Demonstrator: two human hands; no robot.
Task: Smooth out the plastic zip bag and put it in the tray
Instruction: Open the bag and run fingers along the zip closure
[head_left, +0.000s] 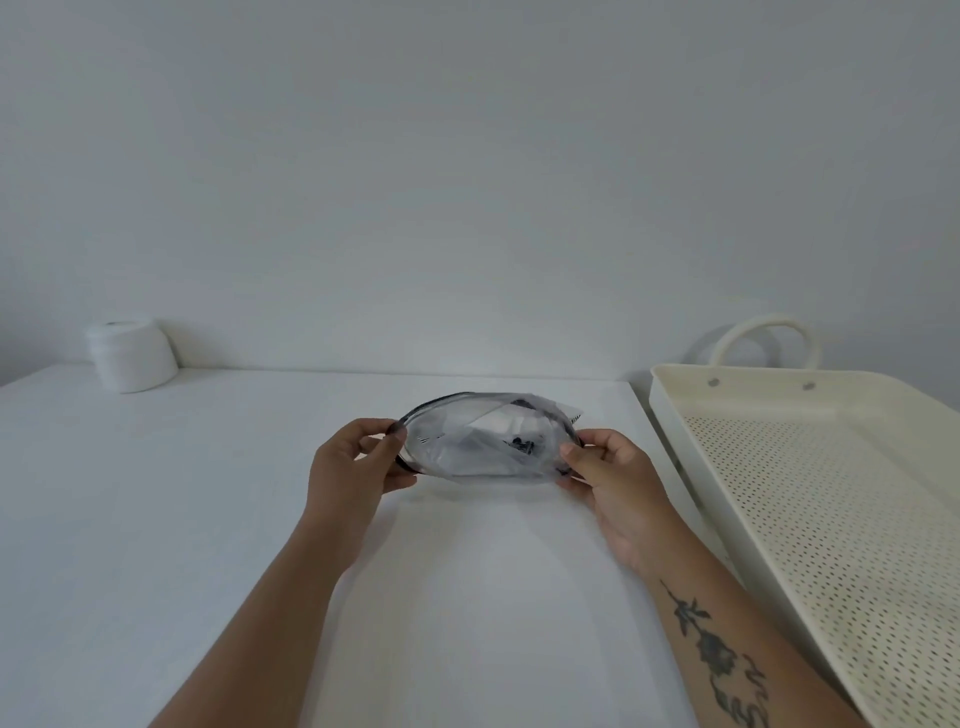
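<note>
**A:** What did you have on the head cam?

**B:** I saw a white table (156, 519) filling most of the view, plain wall behind it. A cream perforated tray (779, 525) sat at the table's right edge, looped handle at its far end, nothing in it that I could see. A white roll (132, 356) stood at the far left corner against the wall.

**A:** Hands?

**B:** Both were over the middle of the table. The left hand (350, 460) was pinched on the left end of the plastic zip bag (483, 447), thumb on the near side, fingers curled behind. The right hand (608, 483) was pinched on the right end, thumb on top, fingers underneath. Neither was spread open; both were closed onto the bag's edges. The right forearm had a dark tattoo.

**A:** Bag position?

**B:** It was strung between the two hands and bowed into an oval, dark zip strip arcing along the far rim. Creased, not flat. Some white paper and small dark bits showed through the plastic; I couldn't identify them. I couldn't tell whether the bag's underside touched the table. It was left of the tray, near its corner, apart from it.
</note>
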